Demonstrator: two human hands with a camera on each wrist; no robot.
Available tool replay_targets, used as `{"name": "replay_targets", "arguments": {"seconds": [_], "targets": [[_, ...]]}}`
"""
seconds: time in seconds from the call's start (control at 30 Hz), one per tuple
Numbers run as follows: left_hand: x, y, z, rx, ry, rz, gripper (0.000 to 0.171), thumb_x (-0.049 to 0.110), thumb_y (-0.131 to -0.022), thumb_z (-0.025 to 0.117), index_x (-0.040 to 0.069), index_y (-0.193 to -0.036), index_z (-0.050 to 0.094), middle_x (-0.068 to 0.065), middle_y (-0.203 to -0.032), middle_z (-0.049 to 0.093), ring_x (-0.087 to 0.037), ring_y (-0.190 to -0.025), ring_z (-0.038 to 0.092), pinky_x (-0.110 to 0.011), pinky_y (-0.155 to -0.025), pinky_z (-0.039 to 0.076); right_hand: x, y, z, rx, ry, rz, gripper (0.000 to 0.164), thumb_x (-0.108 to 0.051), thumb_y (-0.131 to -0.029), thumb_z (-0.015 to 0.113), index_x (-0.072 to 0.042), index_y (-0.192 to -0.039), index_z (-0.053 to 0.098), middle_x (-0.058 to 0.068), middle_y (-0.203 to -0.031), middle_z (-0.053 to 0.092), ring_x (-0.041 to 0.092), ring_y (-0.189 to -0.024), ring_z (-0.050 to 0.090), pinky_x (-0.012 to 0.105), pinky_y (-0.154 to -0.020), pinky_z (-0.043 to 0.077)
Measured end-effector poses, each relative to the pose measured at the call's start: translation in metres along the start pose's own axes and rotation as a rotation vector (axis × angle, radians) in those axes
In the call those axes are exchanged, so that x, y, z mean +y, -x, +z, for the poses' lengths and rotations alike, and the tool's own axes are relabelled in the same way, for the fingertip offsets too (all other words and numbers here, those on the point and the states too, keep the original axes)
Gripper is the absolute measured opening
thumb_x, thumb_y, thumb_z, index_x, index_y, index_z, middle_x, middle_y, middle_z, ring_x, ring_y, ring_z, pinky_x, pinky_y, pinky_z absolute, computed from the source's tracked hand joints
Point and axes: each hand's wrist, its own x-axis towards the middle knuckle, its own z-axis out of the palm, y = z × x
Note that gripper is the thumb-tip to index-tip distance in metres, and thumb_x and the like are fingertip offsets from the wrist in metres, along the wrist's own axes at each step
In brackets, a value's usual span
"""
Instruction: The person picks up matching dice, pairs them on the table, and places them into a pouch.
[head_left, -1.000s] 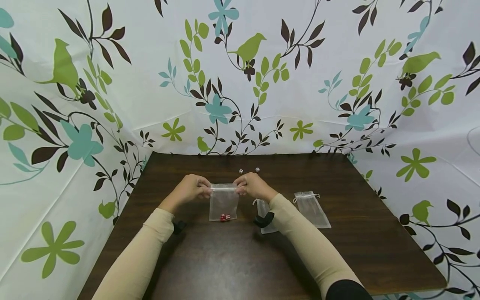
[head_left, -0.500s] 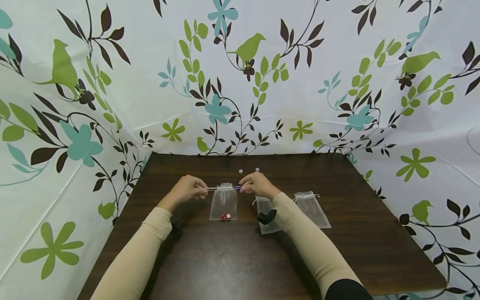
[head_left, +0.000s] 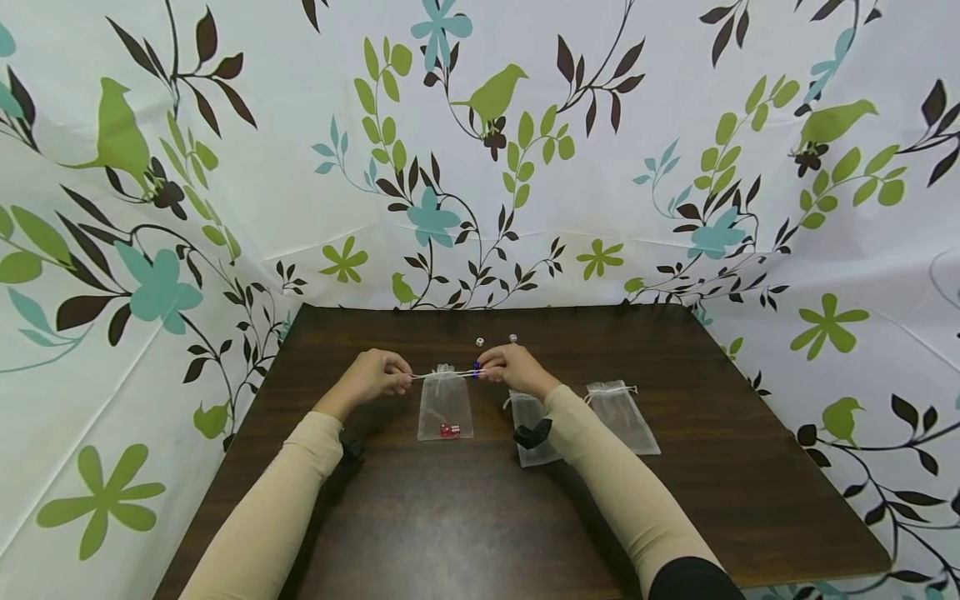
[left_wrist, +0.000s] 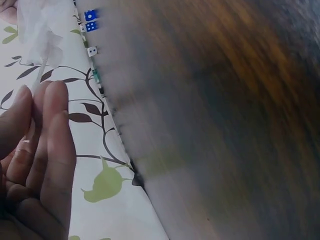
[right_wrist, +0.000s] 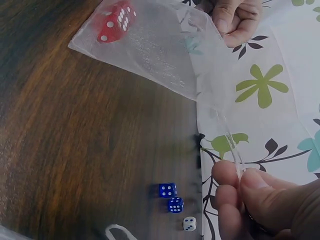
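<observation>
A small sheer white drawstring pouch (head_left: 444,408) hangs between my two hands, its neck gathered into a ruffle. Red dice (right_wrist: 117,22) with white pips sit in its bottom corner in the right wrist view. Thumb and fingers of my left hand (head_left: 375,375) pinch the drawstring at the pouch's left side. On the other side, my right hand (head_left: 517,371) pinches the opposite end of the drawstring (right_wrist: 230,137). Both cord ends are stretched straight out from the neck. Blue dice (right_wrist: 167,190) lie on the table behind the pouch, partly covered by my right fingers in the head view.
Two white dice (head_left: 480,342) (head_left: 513,338) lie toward the back of the dark wooden table (head_left: 442,517). One sheer pouch (head_left: 528,412) is partly hidden by my right wrist; another pouch (head_left: 622,417) lies further right. Patterned cloth (head_left: 300,125) hangs behind the table.
My hands have gone from the pouch's top corners to its cord ends, a little further apart. The flat, wide top has drawn together into a gathered neck. Blue dice have come into view.
</observation>
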Motion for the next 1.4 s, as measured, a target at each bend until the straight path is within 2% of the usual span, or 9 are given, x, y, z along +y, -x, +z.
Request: {"name": "replay_targets", "arguments": {"seconds": [0.17,0.33,0.47,0.6,0.77,0.87,1.1,1.23,1.4], "targets": [[-0.001,-0.002,0.001,0.013,-0.093,-0.013,0.012,0.007,-0.096,0.070,-0.003,-0.102,0.072,-0.012,-0.088,0.075,-0.025,-0.079,0.074,-0.040,-0.070,0.059,0.002,0.003,-0.003,0.007,0.049,-0.008,0.032,0.002,-0.098,0.063,0.007,-0.129,0.063,0.016,-0.111,0.074,0.031,-0.104,0.071,0.035,-0.085,0.057],[0.002,0.000,0.004,0.113,-0.338,-0.031,0.012,0.015,-0.098,0.068,0.005,-0.101,0.075,-0.010,-0.091,0.074,-0.022,-0.077,0.070,-0.040,-0.066,0.055,0.008,0.009,-0.008,0.040,0.143,-0.026,0.033,-0.001,-0.101,0.059,0.005,-0.134,0.061,0.016,-0.120,0.071,0.029,-0.114,0.066,0.039,-0.094,0.053],[0.020,0.001,0.014,0.212,-0.527,-0.043,0.015,0.023,-0.098,0.068,0.012,-0.102,0.077,-0.007,-0.094,0.074,-0.022,-0.072,0.066,-0.043,-0.060,0.052,0.015,0.020,-0.018,0.085,0.216,-0.015,0.028,-0.002,-0.101,0.060,0.004,-0.128,0.064,0.016,-0.119,0.070,0.030,-0.111,0.066,0.043,-0.093,0.053],[0.046,-0.001,0.038,0.222,-0.576,-0.005,0.014,0.027,-0.097,0.070,0.016,-0.100,0.078,-0.002,-0.089,0.074,-0.017,-0.064,0.062,-0.039,-0.055,0.049,0.021,0.032,-0.028,0.096,0.297,0.031,0.018,-0.006,-0.100,0.063,0.003,-0.116,0.067,0.015,-0.110,0.069,0.029,-0.101,0.065,0.042,-0.088,0.053],[0.067,-0.005,0.078,0.169,-0.536,0.082,0.010,0.024,-0.096,0.071,0.017,-0.096,0.079,0.004,-0.081,0.071,-0.012,-0.063,0.059,-0.035,-0.053,0.048,0.028,0.052,-0.032,0.090,0.348,0.152,0.016,-0.015,-0.102,0.063,-0.001,-0.110,0.061,0.012,-0.099,0.066,0.024,-0.088,0.063,0.041,-0.078,0.052],[0.073,-0.010,0.100,0.127,-0.534,0.097,0.010,0.026,-0.096,0.072,0.019,-0.094,0.078,0.005,-0.083,0.072,-0.011,-0.065,0.060,-0.034,-0.055,0.049,0.030,0.068,-0.034,0.110,0.367,0.213,0.020,-0.020,-0.102,0.064,-0.001,-0.106,0.057,0.011,-0.094,0.064,0.023,-0.080,0.059,0.040,-0.073,0.050],[0.081,-0.023,0.132,-0.069,-0.539,0.085,0.019,0.030,-0.097,0.069,0.016,-0.089,0.079,0.004,-0.081,0.071,-0.013,-0.068,0.062,-0.036,-0.063,0.051,0.038,0.096,-0.042,0.084,0.406,0.400,0.040,-0.035,-0.098,0.069,-0.009,-0.070,0.054,-0.002,-0.068,0.047,0.014,-0.058,0.040,0.030,-0.056,0.036],[0.081,-0.025,0.143,-0.145,-0.527,0.016,0.026,0.033,-0.099,0.066,0.014,-0.087,0.079,0.007,-0.068,0.068,-0.012,-0.059,0.060,-0.033,-0.058,0.049,0.045,0.101,-0.044,0.020,0.337,0.392,0.036,-0.029,-0.094,0.074,-0.006,-0.068,0.066,-0.003,-0.063,0.052,0.013,-0.057,0.043,0.028,-0.054,0.037],[0.082,-0.026,0.149,-0.166,-0.470,-0.035,0.032,0.032,-0.099,0.065,0.012,-0.076,0.076,0.004,-0.062,0.068,-0.012,-0.054,0.058,-0.030,-0.050,0.043,0.057,0.100,-0.041,0.009,0.205,0.302,0.021,-0.011,-0.091,0.077,-0.003,-0.072,0.070,-0.003,-0.064,0.055,0.011,-0.059,0.048,0.024,-0.056,0.041]]}}
